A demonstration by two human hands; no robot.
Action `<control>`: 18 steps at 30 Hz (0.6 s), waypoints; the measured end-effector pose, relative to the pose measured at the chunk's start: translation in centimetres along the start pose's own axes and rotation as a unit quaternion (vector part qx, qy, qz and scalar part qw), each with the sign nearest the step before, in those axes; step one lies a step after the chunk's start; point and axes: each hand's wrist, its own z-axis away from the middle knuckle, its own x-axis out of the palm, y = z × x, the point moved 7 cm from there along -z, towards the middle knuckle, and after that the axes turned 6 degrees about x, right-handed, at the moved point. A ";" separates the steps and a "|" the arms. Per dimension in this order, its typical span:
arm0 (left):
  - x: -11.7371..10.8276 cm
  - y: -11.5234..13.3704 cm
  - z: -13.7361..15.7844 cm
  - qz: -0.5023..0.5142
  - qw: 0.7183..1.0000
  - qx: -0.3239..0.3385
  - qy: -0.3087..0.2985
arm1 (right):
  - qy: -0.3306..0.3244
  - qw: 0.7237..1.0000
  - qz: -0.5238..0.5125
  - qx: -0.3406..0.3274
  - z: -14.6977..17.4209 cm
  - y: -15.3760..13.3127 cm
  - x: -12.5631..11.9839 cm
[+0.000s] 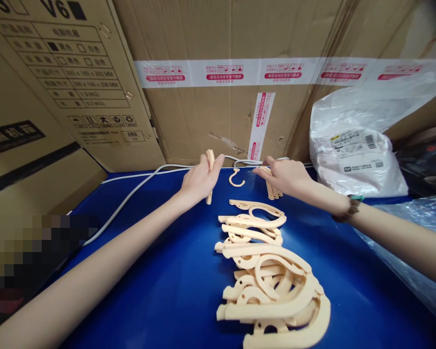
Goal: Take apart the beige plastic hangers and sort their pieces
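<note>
Likely a packing or storage corner: taped cardboard (210, 34) stands beyond the left hand (200, 177), a printed carton (58, 114) to its left, a labelled plastic bag (370, 169) right of the right hand (285, 175).

On the table (160, 291), the hook (234, 184) lies behind the hanger parts (269, 310), left of the plastic bag (359, 169).

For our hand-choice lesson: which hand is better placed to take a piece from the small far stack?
Likely the right hand: it is at the small far stack, while the left hand, beyond the hanger hook, holds a hanger piece.
</note>
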 end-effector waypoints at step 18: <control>-3.0 4.7 0.7 0.327 0.942 0.070 -0.014 | -0.075 0.844 -0.523 -0.089 1.6 -2.1 -4.0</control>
